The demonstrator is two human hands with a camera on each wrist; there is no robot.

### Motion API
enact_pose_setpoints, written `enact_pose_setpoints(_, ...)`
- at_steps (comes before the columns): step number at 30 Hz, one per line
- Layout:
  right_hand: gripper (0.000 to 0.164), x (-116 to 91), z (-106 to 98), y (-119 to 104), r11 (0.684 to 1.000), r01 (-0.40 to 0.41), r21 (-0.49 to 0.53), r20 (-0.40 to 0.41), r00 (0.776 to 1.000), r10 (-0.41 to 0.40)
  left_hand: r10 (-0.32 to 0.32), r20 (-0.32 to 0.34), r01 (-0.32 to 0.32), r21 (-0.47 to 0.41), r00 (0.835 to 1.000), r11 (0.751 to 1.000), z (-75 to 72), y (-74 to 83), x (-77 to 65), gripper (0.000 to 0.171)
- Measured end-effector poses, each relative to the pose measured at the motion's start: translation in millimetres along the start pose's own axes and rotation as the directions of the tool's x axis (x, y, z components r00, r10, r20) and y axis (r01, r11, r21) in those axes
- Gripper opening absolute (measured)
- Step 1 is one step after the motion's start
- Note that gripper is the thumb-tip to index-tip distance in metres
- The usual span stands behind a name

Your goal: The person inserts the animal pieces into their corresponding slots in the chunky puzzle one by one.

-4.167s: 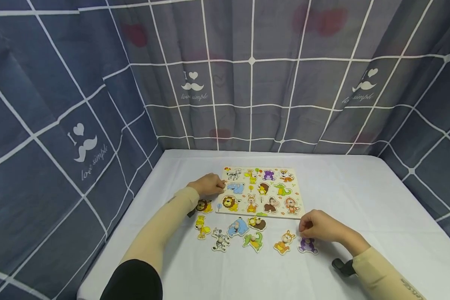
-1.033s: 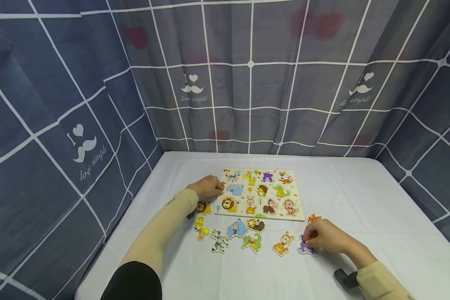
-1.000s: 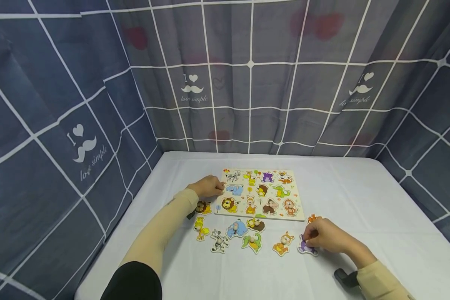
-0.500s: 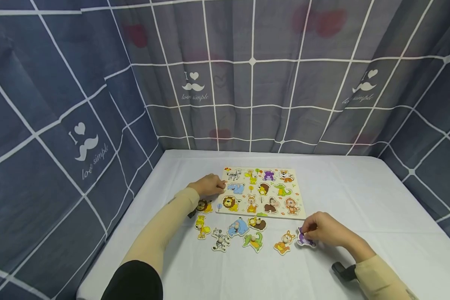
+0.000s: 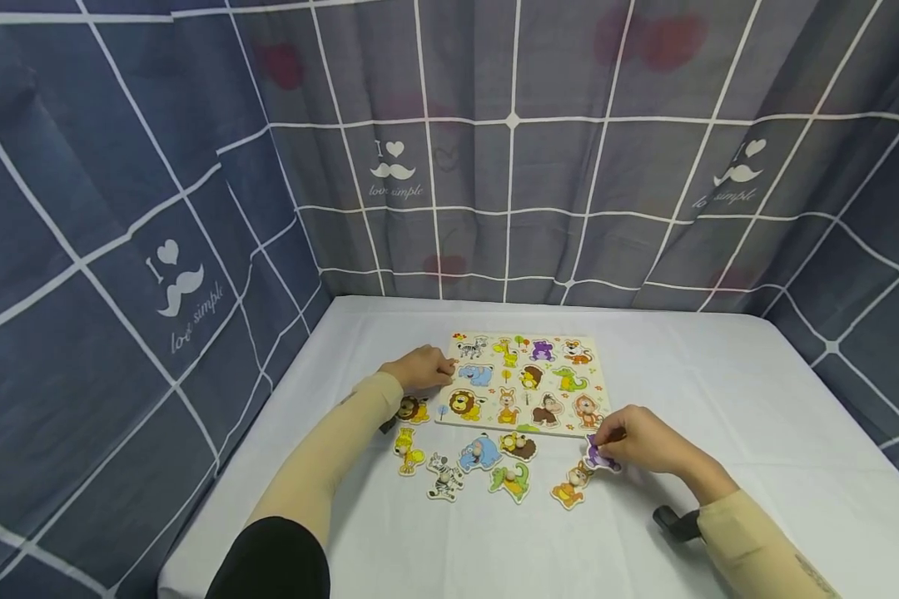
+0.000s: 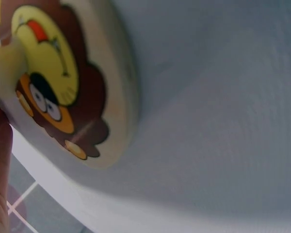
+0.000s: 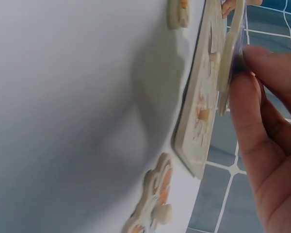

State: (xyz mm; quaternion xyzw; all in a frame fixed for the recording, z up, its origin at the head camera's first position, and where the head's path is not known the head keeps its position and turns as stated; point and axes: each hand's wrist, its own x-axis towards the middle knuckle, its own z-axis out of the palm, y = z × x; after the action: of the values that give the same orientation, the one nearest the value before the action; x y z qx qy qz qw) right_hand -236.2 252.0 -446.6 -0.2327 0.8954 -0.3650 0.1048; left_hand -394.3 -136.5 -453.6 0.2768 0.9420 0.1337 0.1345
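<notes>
In the head view my right hand [image 5: 644, 441] pinches a purple hippo puzzle piece [image 5: 598, 457] by its knob, just off the front right corner of the wooden animal puzzle board [image 5: 596, 378]. The right wrist view shows this piece tilted, held clear of the tabletop between thumb and fingers. At the board's left edge my left hand [image 5: 419, 368] grips the rim, its fingers curled. A lion piece [image 5: 413, 410] lies under the left wrist; its brown mane and knob fill the left of the left wrist view.
Loose knobbed pieces lie in front of the board: giraffe [image 5: 408, 451], zebra [image 5: 445, 477], elephant [image 5: 479, 452], hedgehog [image 5: 518, 447], crocodile [image 5: 511, 481] and kangaroo [image 5: 570, 487]. Another orange piece [image 7: 153, 199] shows in the right wrist view. Gridded curtains [image 5: 554, 191] surround the white table [image 5: 509, 549].
My right hand has picked up the hippo piece and carried it left and towards the board, over the kangaroo's upper edge. The left hand stays at the board's edge.
</notes>
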Motion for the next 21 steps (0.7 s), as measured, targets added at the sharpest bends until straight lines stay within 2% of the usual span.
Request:
enact_pose_setpoints(10, 0.012, 14.3, 1.3, -2.5, 0.999, -0.022, 0.037, -0.011, 1.0, 0.022, -0.021, 0.007, 0.021, -0.022, 1.0, 1.0, 4.3, -1.4, -0.9, 0.034)
enact_pose_setpoints(21, 0.012, 23.9, 1.0, -3.6, 0.998, -0.058, 0.009, -0.024, 0.998, 0.058, -0.042, 0.0, 0.042, -0.02, 0.999, 0.999, 4.2, -0.3, -0.4, 0.034)
